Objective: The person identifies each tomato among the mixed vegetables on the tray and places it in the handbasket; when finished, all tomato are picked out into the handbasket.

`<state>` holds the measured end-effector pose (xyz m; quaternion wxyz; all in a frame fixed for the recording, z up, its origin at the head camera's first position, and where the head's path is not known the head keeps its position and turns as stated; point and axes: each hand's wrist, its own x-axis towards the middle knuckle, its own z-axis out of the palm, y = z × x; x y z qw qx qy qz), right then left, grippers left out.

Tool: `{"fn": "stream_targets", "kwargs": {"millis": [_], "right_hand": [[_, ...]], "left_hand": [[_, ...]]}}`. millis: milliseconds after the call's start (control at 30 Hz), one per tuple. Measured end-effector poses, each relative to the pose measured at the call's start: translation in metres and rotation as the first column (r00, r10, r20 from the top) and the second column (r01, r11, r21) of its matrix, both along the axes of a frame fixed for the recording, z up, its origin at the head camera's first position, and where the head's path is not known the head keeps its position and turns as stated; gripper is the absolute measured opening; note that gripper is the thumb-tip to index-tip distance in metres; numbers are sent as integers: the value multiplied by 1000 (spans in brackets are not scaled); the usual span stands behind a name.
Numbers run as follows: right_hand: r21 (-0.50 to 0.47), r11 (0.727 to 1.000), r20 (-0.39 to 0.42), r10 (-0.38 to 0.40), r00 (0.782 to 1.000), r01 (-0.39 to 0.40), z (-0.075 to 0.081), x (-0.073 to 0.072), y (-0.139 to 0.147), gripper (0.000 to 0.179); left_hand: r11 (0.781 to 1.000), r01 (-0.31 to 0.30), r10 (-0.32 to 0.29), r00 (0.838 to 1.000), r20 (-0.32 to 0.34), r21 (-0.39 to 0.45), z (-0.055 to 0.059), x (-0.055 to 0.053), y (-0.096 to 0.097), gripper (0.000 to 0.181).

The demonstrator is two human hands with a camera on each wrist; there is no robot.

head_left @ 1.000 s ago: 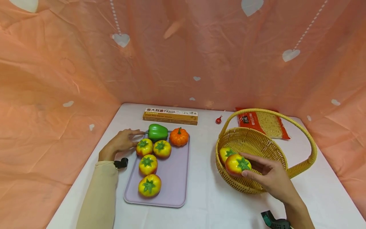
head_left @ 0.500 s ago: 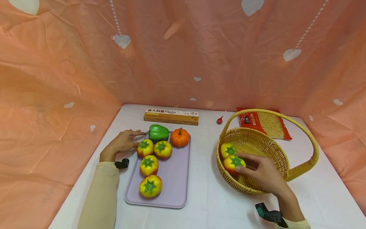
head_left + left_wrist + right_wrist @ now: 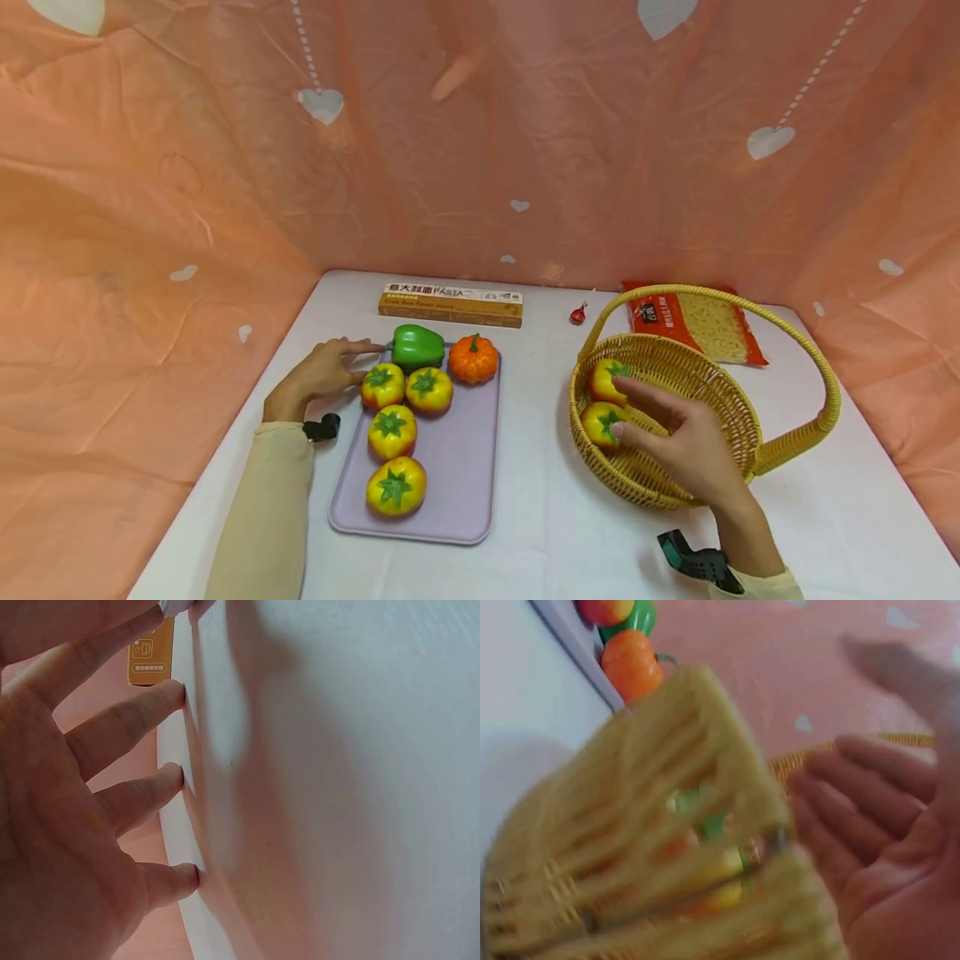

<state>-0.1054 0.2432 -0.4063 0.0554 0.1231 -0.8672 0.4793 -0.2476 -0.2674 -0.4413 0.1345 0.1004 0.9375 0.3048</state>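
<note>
My right hand (image 3: pixel 693 450) hangs over the yellow wicker basket (image 3: pixel 678 379), thumb and fingers spread apart, holding nothing. Two yellow-red persimmons (image 3: pixel 600 423) lie against the basket's left inner wall, close by the fingertips. In the right wrist view the open palm (image 3: pixel 892 832) shows beside the blurred basket wall (image 3: pixel 630 832). At the far left corner of the lilac tray (image 3: pixel 453 475), my left hand (image 3: pixel 318 373) reaches toward the green bell pepper (image 3: pixel 417 346) and the nearest persimmon (image 3: pixel 382 386). Its extended fingertips (image 3: pixel 174 694) rest on the white tabletop.
Several persimmons (image 3: pixel 396 486) and a small orange pumpkin (image 3: pixel 473 359) also sit on the tray. Behind it lies a pasta box (image 3: pixel 450 306). A small red object (image 3: pixel 577 313) and a red pasta bag (image 3: pixel 697 325) lie farther right. The basket's tall handle (image 3: pixel 813 358) arches up.
My right hand has lowered a persimmon into the basket beside the other one, let it go and drawn slightly away. My left hand has stayed put by the tray.
</note>
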Motion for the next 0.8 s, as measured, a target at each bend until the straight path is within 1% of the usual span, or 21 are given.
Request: {"fn": "stream_targets", "kwargs": {"millis": [33, 100, 167, 233, 300, 367, 467, 533, 600, 667, 733, 800], "right_hand": [[-55, 998, -14, 35, 999, -36, 0, 0, -1, 52], [-176, 976, -32, 120, 992, -124, -1, 1, -5, 53], [-267, 941, -53, 202, 978, -209, -2, 2, -10, 55], [-331, 904, -58, 266, 962, -270, -3, 3, -17, 57], [-374, 866, -64, 331, 941, -330, -5, 4, -25, 57], [-423, 823, -60, 392, 918, -379, -7, 5, -35, 56], [-479, 747, -88, 482, 872, -462, -11, 5, -52, 53], [-514, 703, -99, 520, 848, -491, -14, 4, -63, 54], [-532, 669, -114, 552, 826, -520, -17, 2, -75, 55], [-545, 649, -105, 575, 811, -531, -19, 0, -87, 56], [-545, 650, -77, 591, 803, -530, -21, -3, -99, 55], [-531, 662, -37, 607, 794, -530, -25, -4, -111, 53]], "left_hand": [[1000, 0, 0, 1000, 0, 0, 0, 0, 0, 56], [1000, -1, 1, 1000, 3, -1, 0, 0, 1, 56], [1000, -1, 1, 1000, 5, -2, 0, 0, 1, 57], [1000, -1, 1, 1000, 4, -2, -1, 0, 1, 57], [1000, 1, -1, 1000, 4, 1, 0, 0, 1, 57], [1000, 1, -1, 1000, 6, 4, 0, 0, 0, 58], [1000, 1, -1, 1000, 5, 2, -1, -1, 0, 57], [1000, 2, -2, 1000, 5, 0, -1, -1, 1, 56], [1000, 4, -4, 1000, 5, -1, 0, -1, 1, 56], [1000, 4, -4, 1000, 8, 4, 1, -1, 1, 57], [1000, 1, -1, 1000, 13, 9, 2, 0, 1, 58], [1000, 0, 0, 1000, 16, 16, 2, 0, 1, 58]]}}
